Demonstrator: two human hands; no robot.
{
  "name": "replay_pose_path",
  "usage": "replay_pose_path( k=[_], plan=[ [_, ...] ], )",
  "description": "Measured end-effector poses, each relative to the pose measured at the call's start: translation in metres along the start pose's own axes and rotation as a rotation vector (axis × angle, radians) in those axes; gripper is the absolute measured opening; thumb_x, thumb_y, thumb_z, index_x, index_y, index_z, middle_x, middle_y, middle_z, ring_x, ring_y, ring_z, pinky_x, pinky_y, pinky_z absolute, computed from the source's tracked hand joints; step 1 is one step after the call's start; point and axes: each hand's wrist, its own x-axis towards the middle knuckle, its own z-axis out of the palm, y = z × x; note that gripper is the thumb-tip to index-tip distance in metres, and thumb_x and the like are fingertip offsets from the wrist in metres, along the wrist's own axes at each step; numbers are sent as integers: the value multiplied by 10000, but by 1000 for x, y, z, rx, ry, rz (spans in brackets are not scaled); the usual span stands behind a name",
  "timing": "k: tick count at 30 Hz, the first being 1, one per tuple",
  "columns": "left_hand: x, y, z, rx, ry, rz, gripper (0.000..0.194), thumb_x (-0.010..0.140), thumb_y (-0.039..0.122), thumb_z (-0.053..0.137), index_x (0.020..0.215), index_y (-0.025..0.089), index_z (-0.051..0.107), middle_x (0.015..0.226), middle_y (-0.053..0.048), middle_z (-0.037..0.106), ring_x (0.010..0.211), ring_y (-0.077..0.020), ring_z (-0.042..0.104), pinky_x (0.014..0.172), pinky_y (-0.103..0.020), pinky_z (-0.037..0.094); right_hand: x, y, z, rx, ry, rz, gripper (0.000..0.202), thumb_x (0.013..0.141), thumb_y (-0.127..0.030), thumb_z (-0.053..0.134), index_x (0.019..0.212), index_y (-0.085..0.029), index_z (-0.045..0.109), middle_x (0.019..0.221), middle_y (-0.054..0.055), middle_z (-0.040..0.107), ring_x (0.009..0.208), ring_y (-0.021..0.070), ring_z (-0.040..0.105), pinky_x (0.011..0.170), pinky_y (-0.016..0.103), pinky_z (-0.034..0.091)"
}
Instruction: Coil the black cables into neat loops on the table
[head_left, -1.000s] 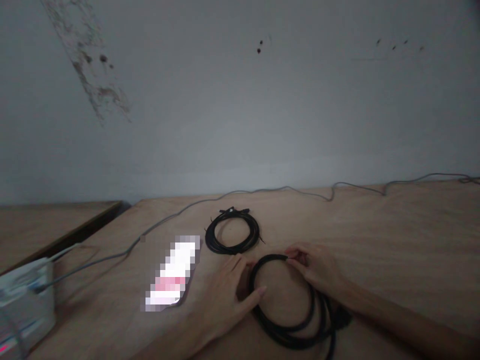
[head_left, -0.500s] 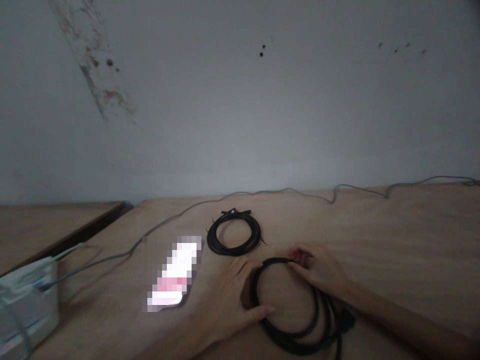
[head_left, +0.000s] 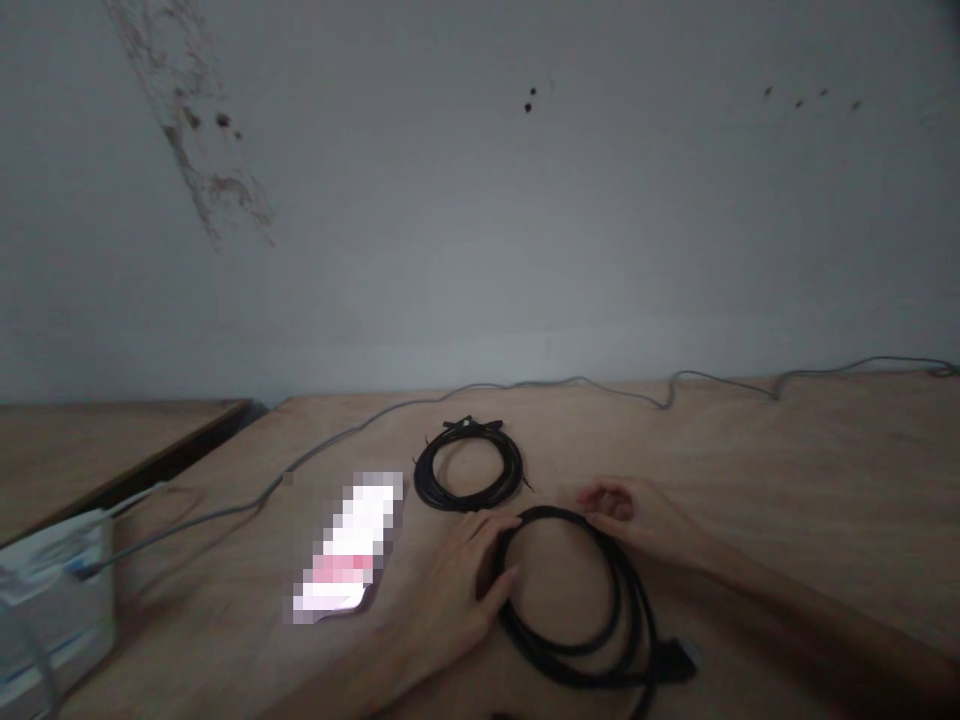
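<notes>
A thick black cable (head_left: 574,682) lies in loose loops on the table, with a dark plug-like connector (head_left: 673,661) at its lower right. My left hand (head_left: 461,580) wraps the coil's left side, its thumb and fingertips on the loops. At the upper right of the coil is my right hand (head_left: 646,518), its fingers loosely curled with a gap inside. Its thumb tip meets the outer edge of the loops, and no cable shows between its fingers. A thinner black cable coil (head_left: 424,478) rests behind, with its connectors at the top.
A lit phone (head_left: 360,545), its screen pixelated, lies left of my left hand. At the lower left stands a white box-like device (head_left: 82,610). From it a grey cord (head_left: 330,440) runs along the wall side of the wooden table (head_left: 787,480).
The looped cable has shifted slightly left and up, and its loops have spread. My left thumb has drawn back from inside the coil; my right fingers have moved off the cable.
</notes>
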Motion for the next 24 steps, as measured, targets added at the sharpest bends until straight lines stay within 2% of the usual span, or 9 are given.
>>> replay_pose_path(
  k=[3, 6, 8, 11, 18, 24],
  plan=[
    [1, -4, 2, -12, 49, -30, 326, 988, 291, 524, 1309, 250, 567, 1322, -85, 640, 1246, -278, 587, 1090, -468, 456, -5, -6, -4, -74, 41, 23, 343, 864, -518, 664, 1018, -213, 674, 701, 15, 666, 603, 162, 579, 532, 266, 408],
    [1, -7, 4, -10, 79, -43, 302, 995, 287, 518, 1290, 254, 573, 1294, -79, 655, 1215, -272, 606, 1063, -458, 480, -11, -12, -5, -279, 85, 38, 391, 811, -596, 696, 908, -222, 634, 672, -2, 637, 589, 154, 542, 535, 269, 352],
    [0, -8, 4, 1, 85, -52, 305, 988, 302, 541, 1288, 257, 573, 1289, -76, 657, 1208, -277, 609, 1057, -464, 484, -12, -14, -3, -373, 96, 48, 450, 805, -667, 668, 818, -223, 595, 655, 2, 622, 581, 157, 528, 536, 279, 329],
    [0, -6, 4, 15, 80, -57, 352, 956, 352, 611, 1292, 257, 572, 1292, -81, 653, 1205, -296, 606, 1052, -486, 484, -12, -12, 2, -395, 80, 62, 494, 844, -707, 596, 729, -229, 556, 628, 7, 603, 577, 166, 521, 544, 289, 330],
    [1, -4, 1, -34, 62, -47, 419, 919, 375, 668, 1303, 257, 552, 1307, -84, 638, 1217, -301, 598, 1046, -484, 486, -17, -6, 9, -428, 18, -35, 399, 975, -541, 500, 747, -233, 612, 706, 10, 664, 627, 168, 567, 603, 303, 357],
    [1, -8, 2, -61, 55, -51, 425, 912, 335, 683, 1307, 262, 543, 1326, -83, 633, 1236, -300, 585, 1073, -499, 463, -15, -8, 10, -494, 9, -22, 367, 986, -483, 502, 764, -241, 664, 727, 25, 696, 646, 194, 602, 603, 310, 351]
  ],
)
